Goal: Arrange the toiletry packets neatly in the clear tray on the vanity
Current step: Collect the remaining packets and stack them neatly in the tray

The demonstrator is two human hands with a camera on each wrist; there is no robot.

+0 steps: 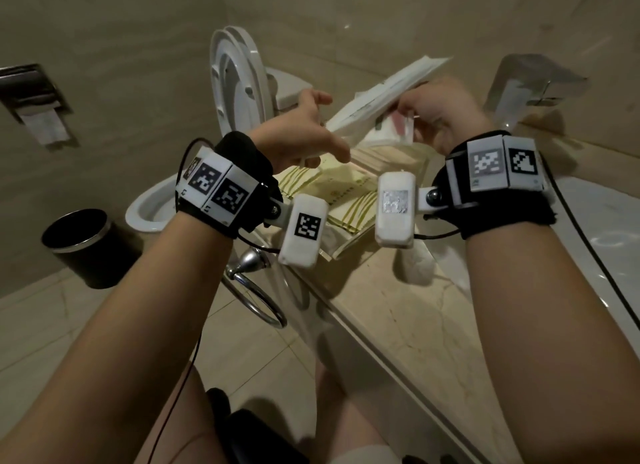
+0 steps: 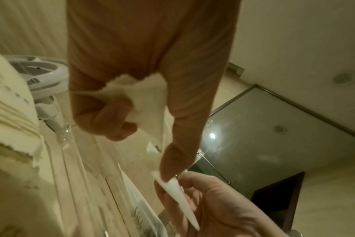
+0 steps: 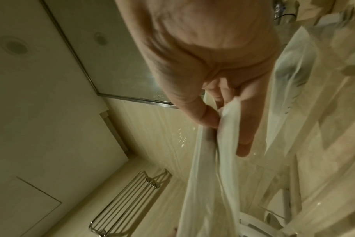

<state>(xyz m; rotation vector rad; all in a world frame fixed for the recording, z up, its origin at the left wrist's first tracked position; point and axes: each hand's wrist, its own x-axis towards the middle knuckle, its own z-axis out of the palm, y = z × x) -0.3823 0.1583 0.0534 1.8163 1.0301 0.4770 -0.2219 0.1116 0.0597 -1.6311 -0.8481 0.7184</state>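
A stack of flat white toiletry packets (image 1: 377,93) is held tilted in the air between both hands. My left hand (image 1: 311,131) grips its lower left end, fingers curled round the packets (image 2: 146,99). My right hand (image 1: 426,113) pinches the upper right part between thumb and fingers, with the packets (image 3: 227,144) hanging from it. Below them the clear tray (image 1: 341,250) stands on the vanity top (image 1: 398,311). Yellow-striped packets (image 1: 349,193) lie flat in it, and more white packets (image 1: 388,134) stand at its far end.
A toilet (image 1: 239,82) with raised lid stands behind the tray. A black waste bin (image 1: 79,245) is on the floor at left. A chrome towel ring (image 1: 256,290) hangs off the vanity's side. A steel tissue holder (image 1: 533,86) and the sink (image 1: 606,228) are at right.
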